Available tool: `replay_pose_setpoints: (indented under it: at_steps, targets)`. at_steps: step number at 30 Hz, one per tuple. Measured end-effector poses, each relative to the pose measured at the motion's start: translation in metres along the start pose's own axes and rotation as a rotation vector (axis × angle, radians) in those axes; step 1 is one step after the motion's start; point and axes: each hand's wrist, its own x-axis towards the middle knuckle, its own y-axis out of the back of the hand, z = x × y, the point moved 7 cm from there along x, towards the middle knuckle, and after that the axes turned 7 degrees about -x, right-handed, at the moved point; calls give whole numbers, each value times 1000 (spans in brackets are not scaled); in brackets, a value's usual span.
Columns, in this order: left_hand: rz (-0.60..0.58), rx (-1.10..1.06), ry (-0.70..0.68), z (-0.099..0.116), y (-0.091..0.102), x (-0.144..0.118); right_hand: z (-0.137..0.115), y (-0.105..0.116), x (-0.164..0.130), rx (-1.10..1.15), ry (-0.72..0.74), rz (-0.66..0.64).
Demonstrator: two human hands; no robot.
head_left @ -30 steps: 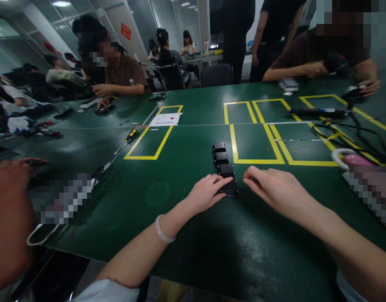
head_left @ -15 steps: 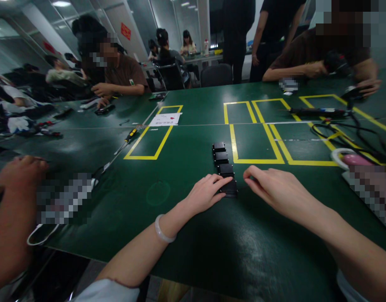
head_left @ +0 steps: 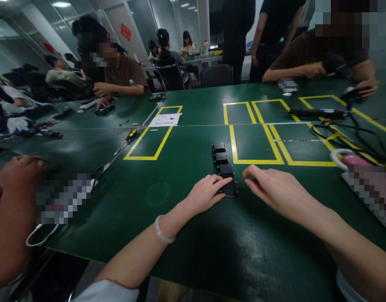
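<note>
Matte black rectangular blocks (head_left: 223, 168) in a row, nearest under flat left hand (head_left: 205, 193), right hand (head_left: 275, 188) loosely spread beside

things: four small black boxes (head_left: 223, 170) | look: matte, squarish, flat-lying | pose: one straight row, touching end to end, running 6 to 12 o'clock | nearest box (head_left: 230, 188): under the fingertips, partly hidden
</note>
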Motion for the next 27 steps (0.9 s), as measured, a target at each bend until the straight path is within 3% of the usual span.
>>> replay_pose_setpoints:
  at_steps: [27]
  targets:
    - [11, 12, -1, -1, -1, 0, -1, 1, 0, 6, 9, 33]
